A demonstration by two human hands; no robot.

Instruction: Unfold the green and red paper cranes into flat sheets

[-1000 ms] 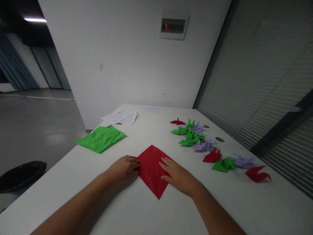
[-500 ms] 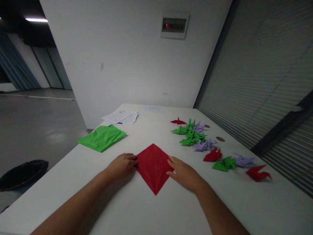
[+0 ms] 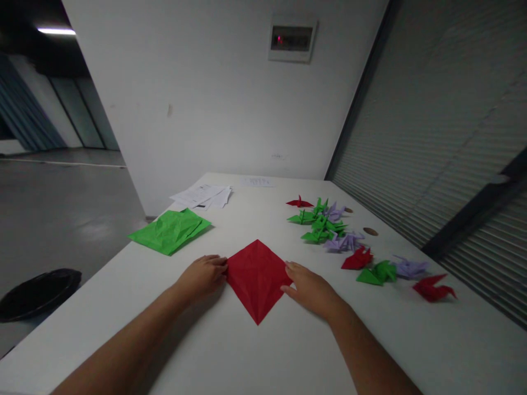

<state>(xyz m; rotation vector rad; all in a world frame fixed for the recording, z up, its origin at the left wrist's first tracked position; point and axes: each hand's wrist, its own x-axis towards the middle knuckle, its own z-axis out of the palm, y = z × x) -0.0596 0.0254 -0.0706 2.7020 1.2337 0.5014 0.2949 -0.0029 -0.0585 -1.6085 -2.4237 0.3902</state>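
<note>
Head camera view: a flat red diamond-shaped folded paper (image 3: 256, 277) lies near-centre on the white worktop (image 3: 263, 356). Left hand (image 3: 200, 277) and right hand (image 3: 309, 288), fingers flat, press its side corners; even pressure should keep creases sharp.

Bare forearms, ringless hands (image 3: 257, 282)

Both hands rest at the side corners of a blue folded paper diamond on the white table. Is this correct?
Not quite: the folded paper diamond is red, not blue. The head view shows the left hand and right hand at its side corners on the white table.
</note>
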